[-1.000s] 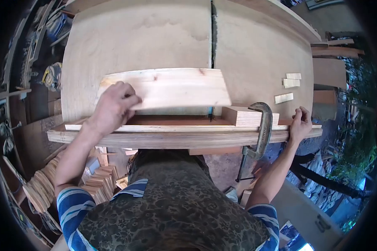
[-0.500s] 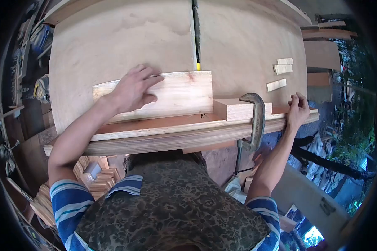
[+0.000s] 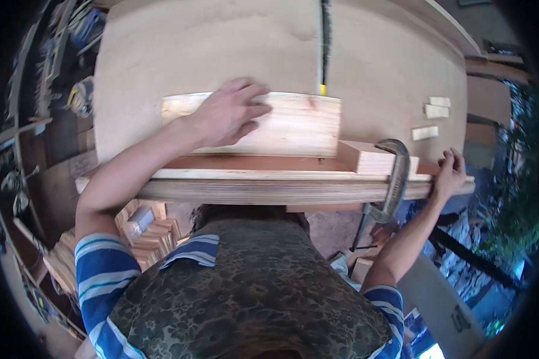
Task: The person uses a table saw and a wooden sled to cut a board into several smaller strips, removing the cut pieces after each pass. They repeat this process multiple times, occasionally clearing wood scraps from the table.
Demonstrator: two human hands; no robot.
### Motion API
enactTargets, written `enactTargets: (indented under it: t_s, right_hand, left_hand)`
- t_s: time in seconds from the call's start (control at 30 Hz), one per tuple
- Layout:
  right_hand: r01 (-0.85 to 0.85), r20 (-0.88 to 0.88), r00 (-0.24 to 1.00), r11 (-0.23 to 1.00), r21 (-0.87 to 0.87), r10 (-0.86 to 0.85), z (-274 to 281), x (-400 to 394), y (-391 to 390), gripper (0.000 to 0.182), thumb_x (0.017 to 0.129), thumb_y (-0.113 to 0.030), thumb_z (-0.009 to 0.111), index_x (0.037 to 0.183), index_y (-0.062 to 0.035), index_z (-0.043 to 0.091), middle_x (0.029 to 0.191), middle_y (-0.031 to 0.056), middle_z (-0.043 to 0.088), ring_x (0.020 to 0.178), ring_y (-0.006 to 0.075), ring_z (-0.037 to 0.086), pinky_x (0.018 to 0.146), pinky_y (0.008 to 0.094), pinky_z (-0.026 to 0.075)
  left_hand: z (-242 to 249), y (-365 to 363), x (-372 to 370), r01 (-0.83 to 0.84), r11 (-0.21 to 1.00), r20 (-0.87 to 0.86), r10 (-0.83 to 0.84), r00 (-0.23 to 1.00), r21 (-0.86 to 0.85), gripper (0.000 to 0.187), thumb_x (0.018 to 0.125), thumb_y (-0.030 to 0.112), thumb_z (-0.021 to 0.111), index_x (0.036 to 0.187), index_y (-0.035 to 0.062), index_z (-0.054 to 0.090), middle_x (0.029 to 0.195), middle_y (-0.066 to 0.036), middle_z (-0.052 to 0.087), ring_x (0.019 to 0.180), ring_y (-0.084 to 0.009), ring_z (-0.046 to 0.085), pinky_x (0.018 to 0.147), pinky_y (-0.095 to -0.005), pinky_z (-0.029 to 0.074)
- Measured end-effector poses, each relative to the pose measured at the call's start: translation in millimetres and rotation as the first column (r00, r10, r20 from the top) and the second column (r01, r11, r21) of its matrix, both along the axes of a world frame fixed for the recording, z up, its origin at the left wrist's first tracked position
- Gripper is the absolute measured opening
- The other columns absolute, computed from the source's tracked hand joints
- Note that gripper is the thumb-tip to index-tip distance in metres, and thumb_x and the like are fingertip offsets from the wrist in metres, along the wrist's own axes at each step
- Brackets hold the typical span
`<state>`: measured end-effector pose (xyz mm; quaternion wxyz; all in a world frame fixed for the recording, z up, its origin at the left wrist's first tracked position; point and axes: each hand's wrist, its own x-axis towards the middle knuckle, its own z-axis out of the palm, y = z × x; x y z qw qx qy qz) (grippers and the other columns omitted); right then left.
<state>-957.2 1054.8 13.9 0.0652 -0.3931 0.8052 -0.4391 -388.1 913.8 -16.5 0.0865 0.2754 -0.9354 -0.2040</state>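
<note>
My left hand [image 3: 230, 113] is over the pale wooden board [image 3: 299, 125], its fingers apart and a little blurred, with nothing held. The board lies along the front of the workbench [image 3: 209, 54], beside a wooden block [image 3: 374, 160]. A metal C-clamp [image 3: 398, 185] grips the block at the bench's front edge. My right hand [image 3: 452, 172] rests at the right end of that edge, fingers curled together; whether anything small is between them is hidden.
Several small wood pieces [image 3: 437, 111] lie on the right of the bench. A dark slot with a yellow end [image 3: 323, 90] runs down its middle. A power tool [image 3: 81, 99] sits at the far left, and stacked wood strips [image 3: 156, 236] stand below the bench.
The view has shifted, so the bench and hands appear farther right. My left hand stays over the board, which now lies straighter along the front. My right hand remains at the edge.
</note>
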Motion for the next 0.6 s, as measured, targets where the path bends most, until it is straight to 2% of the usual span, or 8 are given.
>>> enactTargets:
  t_s: [0.1, 0.2, 0.27, 0.3, 0.33, 0.4, 0.53, 0.6]
  right_hand:
    - [-0.009, -0.02, 1.0, 0.999, 0.036, 0.01, 0, -5, 1, 0.024, 0.097, -0.013, 0.07, 0.114, 0.003, 0.073, 0.093, 0.0075, 0.073, 0.074, 0.0116, 0.062, 0.068, 0.0259, 0.052]
    - [0.005, -0.008, 1.0, 1.0, 0.027, -0.005, -2, -3, -2, 0.026, 0.098, -0.013, 0.068, 0.117, 0.0045, 0.071, 0.093, 0.0081, 0.072, 0.075, 0.0119, 0.061, 0.068, 0.0268, 0.051]
    - [-0.043, -0.035, 0.998, 0.999, 0.033, 0.044, -2, -7, 0, 0.027, 0.098, -0.012, 0.067, 0.118, 0.0041, 0.071, 0.095, 0.0088, 0.073, 0.075, 0.0126, 0.062, 0.068, 0.027, 0.051]
    - [-0.043, -0.042, 0.998, 0.998, 0.044, 0.045, 2, -5, 0, 0.027, 0.098, -0.012, 0.067, 0.119, 0.0039, 0.071, 0.095, 0.0089, 0.073, 0.076, 0.013, 0.063, 0.068, 0.0269, 0.052]
    - [-0.038, -0.054, 0.998, 0.998, 0.053, 0.041, 6, 3, -1, 0.027, 0.098, -0.011, 0.066, 0.119, 0.0036, 0.071, 0.095, 0.009, 0.073, 0.076, 0.0135, 0.064, 0.068, 0.0269, 0.052]
    - [-0.098, 0.031, 0.995, 0.995, -0.034, 0.099, -2, -4, -2, 0.025, 0.097, -0.014, 0.068, 0.114, 0.0028, 0.072, 0.091, 0.0094, 0.073, 0.074, 0.0134, 0.064, 0.066, 0.0276, 0.052]
    - [-0.095, 0.037, 0.995, 0.994, -0.058, 0.098, 3, 9, -6, 0.025, 0.097, -0.015, 0.067, 0.114, 0.0034, 0.072, 0.091, 0.0085, 0.073, 0.072, 0.0111, 0.064, 0.066, 0.0265, 0.052]
    - [-0.084, 0.002, 0.996, 0.996, -0.024, 0.084, 10, 16, -2, 0.026, 0.098, -0.015, 0.068, 0.114, 0.0052, 0.072, 0.089, 0.0072, 0.074, 0.07, 0.0096, 0.063, 0.068, 0.0256, 0.054]
  left_hand:
    - [2, -5, 3, 0.023, 0.997, 0.028, -0.026, 0.999, 0.074, 0.041, 0.089, 0.026, 0.076, 0.124, 0.0047, 0.071, 0.149, -0.019, 0.054, 0.138, -0.0392, 0.048, 0.117, -0.0486, 0.04]
    - [28, 1, 6, 0.026, 0.999, 0.085, -0.029, 0.996, 0.037, 0.061, 0.095, 0.042, 0.071, 0.138, 0.0004, 0.062, 0.156, -0.025, 0.046, 0.146, -0.0449, 0.04, 0.122, -0.0503, 0.035]
    - [75, 23, -1, -0.109, 0.972, 0.028, 0.105, 0.994, 0.208, 0.091, 0.091, 0.058, 0.072, 0.15, -0.0056, 0.046, 0.16, -0.03, 0.039, 0.151, -0.0481, 0.033, 0.126, -0.0513, 0.028]
    - [93, 32, -1, -0.072, 0.943, 0.059, 0.056, 0.997, 0.324, 0.116, 0.077, 0.063, 0.081, 0.155, -0.0091, 0.035, 0.158, -0.033, 0.039, 0.15, -0.0503, 0.033, 0.127, -0.0509, 0.028]
    - [93, 48, 0, -0.048, 0.951, 0.029, 0.041, 0.999, 0.306, 0.116, 0.077, 0.063, 0.081, 0.155, -0.0091, 0.035, 0.158, -0.033, 0.039, 0.15, -0.0503, 0.033, 0.127, -0.0509, 0.028]
    - [85, 76, -2, -0.055, 0.959, 0.349, -0.048, 0.936, 0.279, 0.114, 0.07, 0.055, 0.089, 0.153, -0.0067, 0.04, 0.157, -0.035, 0.039, 0.151, -0.0485, 0.033, 0.125, -0.0489, 0.032]
    - [86, 80, -11, -0.107, 0.95, 0.409, -0.024, 0.912, 0.294, 0.106, 0.063, 0.041, 0.093, 0.148, -0.0025, 0.047, 0.148, -0.035, 0.048, 0.142, -0.0471, 0.046, 0.117, -0.0465, 0.043]
    - [101, 80, -19, -0.197, 0.885, 0.497, -0.045, 0.866, 0.423, 0.098, 0.059, 0.031, 0.092, 0.143, 0.0012, 0.052, 0.135, -0.03, 0.057, 0.128, -0.0457, 0.058, 0.107, -0.0458, 0.051]
